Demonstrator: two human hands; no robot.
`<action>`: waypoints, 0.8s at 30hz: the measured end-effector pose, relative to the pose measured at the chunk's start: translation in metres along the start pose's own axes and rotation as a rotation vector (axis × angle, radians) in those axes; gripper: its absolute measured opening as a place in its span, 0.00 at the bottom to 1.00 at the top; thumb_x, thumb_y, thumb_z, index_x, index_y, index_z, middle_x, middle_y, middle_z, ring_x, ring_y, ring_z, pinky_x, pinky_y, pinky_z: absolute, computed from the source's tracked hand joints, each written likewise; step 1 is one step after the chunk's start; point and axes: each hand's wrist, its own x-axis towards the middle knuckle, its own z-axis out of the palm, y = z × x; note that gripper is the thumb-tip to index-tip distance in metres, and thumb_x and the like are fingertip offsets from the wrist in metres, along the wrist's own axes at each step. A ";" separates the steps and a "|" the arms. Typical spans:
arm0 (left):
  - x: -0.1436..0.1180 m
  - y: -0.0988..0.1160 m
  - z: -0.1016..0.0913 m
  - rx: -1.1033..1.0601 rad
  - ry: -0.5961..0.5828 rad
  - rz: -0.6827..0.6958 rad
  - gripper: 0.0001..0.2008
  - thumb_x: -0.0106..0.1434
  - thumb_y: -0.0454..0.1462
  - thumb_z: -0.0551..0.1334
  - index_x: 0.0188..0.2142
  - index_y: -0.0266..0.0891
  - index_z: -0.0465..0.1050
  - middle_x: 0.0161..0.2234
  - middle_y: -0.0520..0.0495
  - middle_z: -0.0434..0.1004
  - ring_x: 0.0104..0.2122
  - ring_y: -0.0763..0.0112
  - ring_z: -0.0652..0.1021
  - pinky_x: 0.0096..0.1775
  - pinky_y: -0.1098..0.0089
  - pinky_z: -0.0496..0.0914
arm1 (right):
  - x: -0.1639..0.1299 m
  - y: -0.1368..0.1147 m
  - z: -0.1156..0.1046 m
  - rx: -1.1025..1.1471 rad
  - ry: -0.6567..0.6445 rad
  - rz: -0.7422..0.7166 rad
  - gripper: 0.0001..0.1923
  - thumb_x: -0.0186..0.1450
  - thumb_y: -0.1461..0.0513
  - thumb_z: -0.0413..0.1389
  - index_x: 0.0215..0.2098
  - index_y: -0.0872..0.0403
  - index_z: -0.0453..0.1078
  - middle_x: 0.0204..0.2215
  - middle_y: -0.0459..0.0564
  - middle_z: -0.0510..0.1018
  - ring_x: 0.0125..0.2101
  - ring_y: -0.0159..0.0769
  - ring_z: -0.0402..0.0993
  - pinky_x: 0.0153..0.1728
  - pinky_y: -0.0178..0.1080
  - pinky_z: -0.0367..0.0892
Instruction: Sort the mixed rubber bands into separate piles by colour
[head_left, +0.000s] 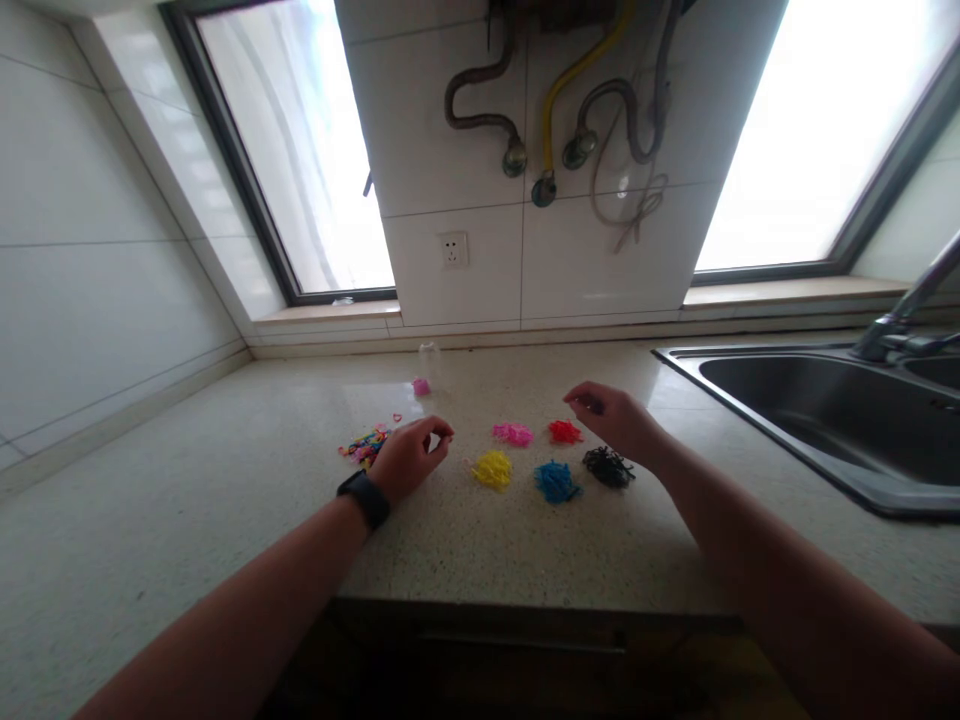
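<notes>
Head view: two bare hands over sorted heaps of small coloured bands on a speckled counter.

Left hand, watch on wrist, fingers pressed together, seemingly pinching one band beside the mixed pile at far left. Right hand loosely curled above the red heap and black heap; cannot tell what its grip holds. Pink, yellow, blue heaps between. Best pinch singly, drop squarely on matching colour. Steel sink right; tiled wall, bright windows far.
</notes>
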 end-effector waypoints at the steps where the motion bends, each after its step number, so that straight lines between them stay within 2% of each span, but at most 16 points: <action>1: 0.000 -0.001 0.001 0.000 0.000 0.005 0.06 0.63 0.36 0.59 0.38 0.40 0.74 0.27 0.52 0.74 0.25 0.74 0.70 0.30 0.72 0.63 | 0.004 -0.014 0.006 -0.017 -0.045 -0.035 0.13 0.64 0.56 0.53 0.38 0.55 0.75 0.25 0.47 0.76 0.22 0.30 0.65 0.25 0.34 0.60; 4: 0.000 -0.001 0.000 0.009 0.035 -0.005 0.06 0.63 0.36 0.59 0.38 0.40 0.74 0.26 0.52 0.73 0.25 0.73 0.70 0.30 0.72 0.63 | 0.018 -0.059 0.029 -0.142 -0.319 -0.189 0.10 0.63 0.58 0.55 0.38 0.53 0.76 0.27 0.47 0.79 0.24 0.29 0.68 0.27 0.33 0.59; 6: 0.000 -0.001 -0.001 0.022 0.108 -0.031 0.06 0.63 0.36 0.59 0.38 0.40 0.73 0.26 0.52 0.72 0.25 0.72 0.70 0.30 0.72 0.63 | 0.027 -0.084 0.048 -0.254 -0.472 -0.296 0.09 0.63 0.59 0.56 0.37 0.52 0.78 0.30 0.48 0.81 0.28 0.32 0.72 0.30 0.34 0.59; 9: 0.001 -0.001 -0.004 0.027 0.214 -0.068 0.05 0.63 0.35 0.58 0.38 0.39 0.72 0.27 0.51 0.73 0.26 0.72 0.71 0.30 0.71 0.63 | 0.039 -0.109 0.075 -0.421 -0.601 -0.357 0.11 0.63 0.58 0.56 0.38 0.50 0.79 0.34 0.50 0.83 0.34 0.37 0.76 0.31 0.35 0.61; 12: 0.003 -0.002 -0.005 0.015 0.242 -0.092 0.05 0.63 0.35 0.58 0.37 0.39 0.71 0.28 0.51 0.73 0.25 0.72 0.70 0.29 0.72 0.63 | 0.047 -0.119 0.096 -0.548 -0.706 -0.355 0.12 0.62 0.56 0.58 0.40 0.49 0.80 0.37 0.52 0.83 0.36 0.41 0.78 0.32 0.36 0.63; 16: 0.005 -0.004 -0.005 0.004 0.228 -0.103 0.05 0.63 0.35 0.57 0.38 0.39 0.71 0.28 0.51 0.73 0.25 0.73 0.70 0.29 0.72 0.63 | 0.052 -0.122 0.108 -0.628 -0.761 -0.339 0.12 0.59 0.58 0.60 0.39 0.50 0.81 0.36 0.54 0.83 0.35 0.44 0.79 0.31 0.37 0.64; 20: 0.007 -0.006 -0.004 -0.009 0.217 -0.111 0.05 0.62 0.35 0.57 0.37 0.39 0.71 0.27 0.51 0.73 0.25 0.73 0.70 0.29 0.72 0.63 | 0.053 -0.123 0.108 -0.609 -0.767 -0.325 0.12 0.58 0.61 0.59 0.38 0.50 0.81 0.35 0.53 0.83 0.34 0.42 0.78 0.30 0.36 0.64; 22: 0.007 -0.008 -0.004 -0.022 0.216 -0.119 0.05 0.63 0.35 0.57 0.37 0.39 0.71 0.27 0.51 0.72 0.25 0.73 0.69 0.29 0.72 0.63 | 0.054 -0.120 0.105 -0.527 -0.770 -0.308 0.11 0.57 0.61 0.59 0.36 0.51 0.81 0.33 0.52 0.83 0.32 0.40 0.78 0.29 0.36 0.64; 24: 0.007 -0.009 -0.005 -0.027 0.221 -0.132 0.05 0.63 0.36 0.58 0.37 0.39 0.71 0.27 0.51 0.72 0.25 0.73 0.69 0.29 0.72 0.63 | 0.056 -0.113 0.099 -0.342 -0.752 -0.279 0.09 0.57 0.62 0.59 0.34 0.52 0.80 0.31 0.50 0.83 0.29 0.36 0.76 0.29 0.35 0.63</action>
